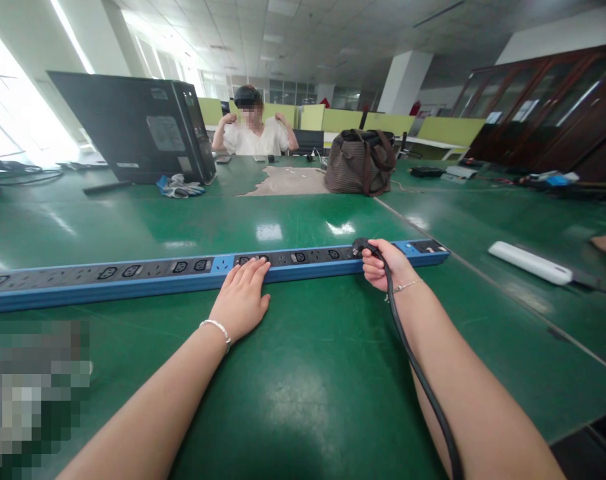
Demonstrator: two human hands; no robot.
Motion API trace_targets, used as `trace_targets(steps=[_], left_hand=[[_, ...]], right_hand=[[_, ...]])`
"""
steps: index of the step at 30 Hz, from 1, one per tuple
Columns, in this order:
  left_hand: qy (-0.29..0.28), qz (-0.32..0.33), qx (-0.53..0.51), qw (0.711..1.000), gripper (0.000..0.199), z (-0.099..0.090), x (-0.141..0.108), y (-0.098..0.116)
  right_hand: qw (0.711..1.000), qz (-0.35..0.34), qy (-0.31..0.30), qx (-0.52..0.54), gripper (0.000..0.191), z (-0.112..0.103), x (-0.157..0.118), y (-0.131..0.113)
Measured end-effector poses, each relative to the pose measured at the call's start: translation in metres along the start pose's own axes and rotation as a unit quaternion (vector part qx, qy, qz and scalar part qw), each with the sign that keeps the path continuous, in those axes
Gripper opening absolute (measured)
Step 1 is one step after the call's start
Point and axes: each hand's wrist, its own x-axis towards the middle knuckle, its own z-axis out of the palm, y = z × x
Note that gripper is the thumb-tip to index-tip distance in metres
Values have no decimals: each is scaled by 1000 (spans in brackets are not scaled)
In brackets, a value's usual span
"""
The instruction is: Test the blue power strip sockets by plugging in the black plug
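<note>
Tabletop (pixel 303 347), socket strip (pixel 313 272), plug (pixel 359 247) in right hand (pixel 397 264)

Between the two forearms, an open approach is offered over the glossy green tabletop (pixel 293 380). Low sideways travel is blocked by the long blue power strip with black socket panels (pixel 157 287), whose top is covered in places by the left hand (pixel 243 293) and right hand (pixel 387 263) but left exposed between them. The right forearm is crossed by a thick black cable (pixel 423 380). Behind the strip, a wide band is left passable, bounded farther back by a black box-shaped computer tower (pixel 133 130), crumpled grey-and-blue gloves (pixel 180 187) and a brown woven bag (pixel 353 163). Rightward passage is obstructed by a slim white bar (pixel 530 263).
</note>
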Motion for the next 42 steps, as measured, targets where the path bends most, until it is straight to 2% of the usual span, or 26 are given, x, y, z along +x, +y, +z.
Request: trace_targets(steps=[6,13,16,28,35,42], left_hand=[[-13,-4,4,1000,58,-2,0,1],[-7,-2,4,1000,58,-2,0,1],[-12,-3,6,1000,58,-2,0,1],[-20,2,3,1000,59,-3,0,0],[-16,5,4,1000,58,-3,0,0],[-18,6,2,1000,59,-4,0,0]], right_hand=[[1000,3,4,-20,41,8,1,4],[992,-1,73,-101,40,21,3,9],[990,2,82,-115,39,24,2,12],[982,13,90,-165,41,20,4,7],[978,-14,104,-182,41,21,0,15],[979,-9,101,-175,39,20,0,14]])
